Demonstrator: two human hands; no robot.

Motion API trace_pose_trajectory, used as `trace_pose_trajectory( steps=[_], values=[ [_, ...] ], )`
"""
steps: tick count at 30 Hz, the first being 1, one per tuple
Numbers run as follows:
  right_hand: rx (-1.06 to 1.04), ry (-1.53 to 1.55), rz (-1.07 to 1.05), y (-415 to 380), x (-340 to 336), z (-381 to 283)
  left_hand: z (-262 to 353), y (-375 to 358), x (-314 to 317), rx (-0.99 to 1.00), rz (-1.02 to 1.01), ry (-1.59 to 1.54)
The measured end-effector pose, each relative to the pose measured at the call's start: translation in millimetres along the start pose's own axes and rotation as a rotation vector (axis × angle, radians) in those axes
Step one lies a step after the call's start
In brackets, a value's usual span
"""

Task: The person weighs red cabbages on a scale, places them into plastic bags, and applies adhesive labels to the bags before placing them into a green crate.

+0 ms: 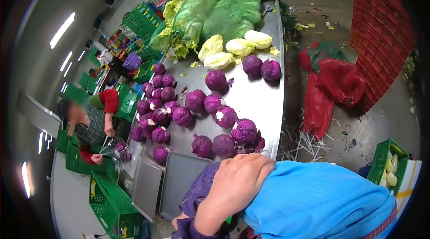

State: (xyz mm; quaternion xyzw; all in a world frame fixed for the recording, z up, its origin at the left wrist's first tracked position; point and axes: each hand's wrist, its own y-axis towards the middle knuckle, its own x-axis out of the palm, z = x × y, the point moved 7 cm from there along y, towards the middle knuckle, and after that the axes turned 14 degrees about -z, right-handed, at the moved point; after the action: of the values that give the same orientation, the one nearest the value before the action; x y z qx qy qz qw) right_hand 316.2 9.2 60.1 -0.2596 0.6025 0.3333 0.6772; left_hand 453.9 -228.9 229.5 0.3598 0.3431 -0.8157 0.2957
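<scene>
My left hand (pixel 239 178) comes from a purple patterned cuff at the bottom. Its fingers are closed over the near end of a bright blue sleeve (pixel 318 194) on my right arm. More purple patterned cloth (pixel 199 189) shows beyond the hand. At its lower end is a small patch of skin, apparently my right hand (pixel 179 222), with its fingers mostly hidden. Just past my left hand, several purple cabbages (pixel 224 145) lie on the metal table (pixel 264 100).
Pale napa cabbages (pixel 218 61) and green net sacks of cabbage (pixel 233 15) lie farther up the table. Grey trays (pixel 179 185) stand at its near left edge. A co-worker (pixel 96 118) on the left holds a bagged purple cabbage. Red crates (pixel 380 32) and red net bags (pixel 329 86) are right.
</scene>
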Motion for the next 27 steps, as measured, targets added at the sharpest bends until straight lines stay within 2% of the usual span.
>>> trace_pose_trajectory(
  steps=[2,6,9,11,12,15,16,18,20,22,24,25,26,27],
  values=[
    [0.015,0.011,0.003,-4.2,3.4,1.0,-3.5,0.3,0.1,0.049,-0.055,-0.056],
    [0.022,0.019,0.005,-6.3,5.1,2.9,-2.6,1.9,2.0,-0.037,-0.118,-0.037],
    [0.017,0.016,0.001,-9.7,7.4,2.6,0.3,-1.8,0.6,-0.028,-0.002,-0.009],
    [0.007,0.016,0.007,-8.4,8.3,0.7,6.0,-12.4,-7.7,-0.004,0.196,0.004],
    [-0.004,0.013,0.010,-10.4,9.8,-1.8,7.4,-13.9,-4.6,-0.009,0.201,0.003],
    [-0.022,0.005,0.019,-15.7,7.7,-7.0,18.4,-24.2,-4.7,-0.006,0.406,0.110],
    [-0.032,0.009,0.029,-21.2,9.1,-9.6,20.3,-24.4,-1.8,-0.015,0.405,0.101],
    [-0.051,0.010,0.053,-23.9,9.9,-15.1,30.4,-31.5,-5.4,0.070,0.590,0.068],
    [-0.086,0.010,0.038,-19.6,17.7,-23.2,30.1,-19.8,-4.4,0.070,0.616,0.030],
    [-0.130,0.000,0.058,-21.8,19.2,-36.7,28.3,-4.5,-2.7,0.176,0.657,0.012],
    [-0.172,0.012,0.148,-58.0,6.6,-54.4,25.4,12.2,5.3,0.250,0.619,-0.084],
    [-0.159,0.089,0.284,-104.1,-25.4,-63.5,23.1,14.0,11.9,0.265,0.625,-0.168],
    [-0.040,0.270,0.038,-114.0,-2.5,-65.8,19.2,12.5,19.2,0.283,0.632,-0.252],
    [0.078,0.587,-0.051,-139.4,6.0,-66.6,13.5,9.1,24.8,0.279,0.573,-0.283]
  ],
)
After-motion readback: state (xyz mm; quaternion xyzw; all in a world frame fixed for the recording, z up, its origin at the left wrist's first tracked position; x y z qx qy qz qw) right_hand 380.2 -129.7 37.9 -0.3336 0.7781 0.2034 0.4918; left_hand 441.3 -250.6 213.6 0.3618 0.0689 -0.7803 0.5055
